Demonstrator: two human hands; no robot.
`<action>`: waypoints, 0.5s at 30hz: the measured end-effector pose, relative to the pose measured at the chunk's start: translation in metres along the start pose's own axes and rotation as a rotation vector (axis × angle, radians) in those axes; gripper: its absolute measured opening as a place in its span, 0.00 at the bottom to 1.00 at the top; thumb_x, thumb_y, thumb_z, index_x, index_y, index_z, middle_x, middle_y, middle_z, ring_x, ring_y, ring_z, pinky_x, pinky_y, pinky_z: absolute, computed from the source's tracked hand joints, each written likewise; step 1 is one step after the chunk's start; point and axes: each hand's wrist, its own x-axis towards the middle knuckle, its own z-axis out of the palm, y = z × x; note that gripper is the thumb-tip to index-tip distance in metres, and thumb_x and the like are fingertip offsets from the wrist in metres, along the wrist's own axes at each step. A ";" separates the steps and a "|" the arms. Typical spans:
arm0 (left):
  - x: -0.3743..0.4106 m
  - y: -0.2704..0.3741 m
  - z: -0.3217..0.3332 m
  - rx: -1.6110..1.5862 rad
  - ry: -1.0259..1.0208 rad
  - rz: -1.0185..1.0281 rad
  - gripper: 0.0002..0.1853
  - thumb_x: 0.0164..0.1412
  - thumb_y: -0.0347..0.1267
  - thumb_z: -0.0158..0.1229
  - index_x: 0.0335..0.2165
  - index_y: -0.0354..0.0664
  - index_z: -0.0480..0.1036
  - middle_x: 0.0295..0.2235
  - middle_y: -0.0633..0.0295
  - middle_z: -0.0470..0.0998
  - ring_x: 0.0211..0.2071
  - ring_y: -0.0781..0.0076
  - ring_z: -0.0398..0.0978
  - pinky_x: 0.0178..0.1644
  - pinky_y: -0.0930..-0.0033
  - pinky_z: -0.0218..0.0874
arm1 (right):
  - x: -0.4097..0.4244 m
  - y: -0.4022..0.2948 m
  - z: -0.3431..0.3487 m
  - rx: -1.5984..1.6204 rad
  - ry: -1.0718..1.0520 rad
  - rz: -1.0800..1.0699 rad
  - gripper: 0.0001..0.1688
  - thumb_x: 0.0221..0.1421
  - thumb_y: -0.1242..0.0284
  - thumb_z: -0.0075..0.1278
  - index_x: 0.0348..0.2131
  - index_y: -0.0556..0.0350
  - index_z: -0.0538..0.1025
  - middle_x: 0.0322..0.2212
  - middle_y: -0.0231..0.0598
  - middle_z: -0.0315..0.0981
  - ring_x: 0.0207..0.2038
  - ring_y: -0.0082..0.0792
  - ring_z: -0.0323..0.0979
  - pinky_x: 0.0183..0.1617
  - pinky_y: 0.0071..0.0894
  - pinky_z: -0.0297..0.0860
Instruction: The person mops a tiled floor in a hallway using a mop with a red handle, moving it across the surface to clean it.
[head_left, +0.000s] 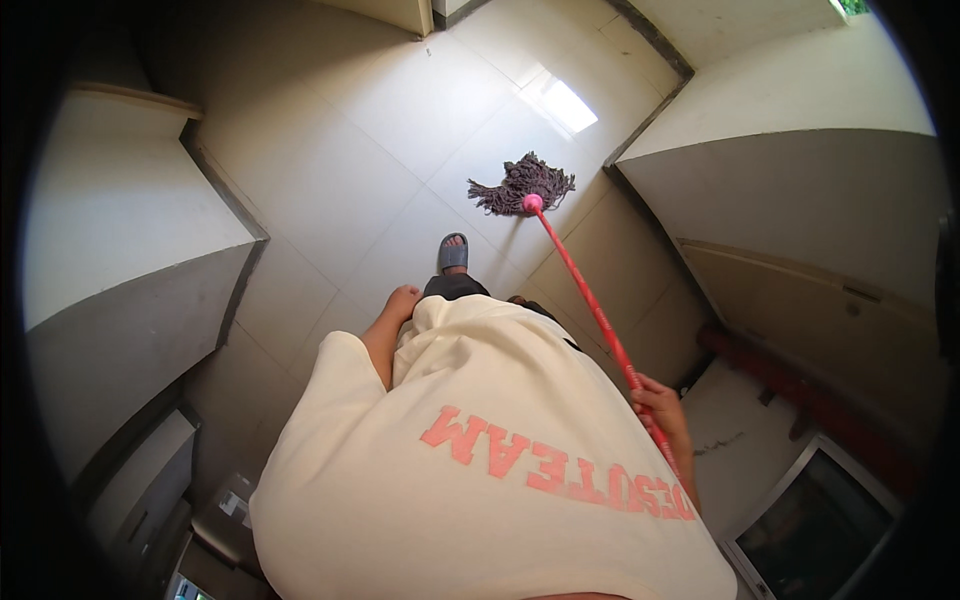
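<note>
A string mop with dark grey strands (531, 181) lies spread on the tiled floor ahead of my feet. From its pink socket, a red mop handle (581, 281) slants down towards my right side. My right hand (657, 405) is closed around that handle beside my shirt. Near my thigh hangs my left hand (406, 300), touching or close to the dark trousers; its fingers look curled, but their inner side is hidden. One foot in a grey slide sandal (454, 251) stands on the tiles, left of and nearer than the mop head.
Light floor tiles (375, 161) reach between walls with dark skirting. A wall corner (611, 161) juts in just right of the mop head, another (262, 238) at the left. A door edge (424, 19) shows at the top. A framed dark panel (817, 517) is at lower right.
</note>
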 end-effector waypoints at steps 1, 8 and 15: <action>0.009 0.002 -0.004 0.014 -0.006 0.010 0.20 0.53 0.42 0.56 0.38 0.38 0.78 0.39 0.47 0.80 0.43 0.52 0.77 0.49 0.58 0.67 | -0.017 -0.013 0.013 -0.071 0.071 -0.007 0.34 0.54 0.76 0.53 0.60 0.58 0.64 0.19 0.35 0.71 0.11 0.21 0.64 0.12 0.21 0.60; 0.071 0.039 -0.057 -0.028 0.123 0.004 0.20 0.56 0.42 0.57 0.40 0.38 0.77 0.38 0.51 0.81 0.40 0.59 0.78 0.47 0.62 0.68 | -0.009 -0.053 0.044 -0.316 0.203 -0.032 0.37 0.55 0.77 0.51 0.63 0.51 0.61 0.17 0.33 0.68 0.10 0.20 0.60 0.10 0.23 0.58; 0.085 0.045 -0.099 -0.107 0.164 0.001 0.19 0.56 0.42 0.55 0.39 0.39 0.78 0.37 0.50 0.81 0.42 0.56 0.78 0.49 0.60 0.67 | 0.013 -0.063 0.056 -0.049 0.145 0.054 0.36 0.57 0.74 0.51 0.63 0.45 0.61 0.18 0.32 0.66 0.09 0.21 0.60 0.10 0.22 0.59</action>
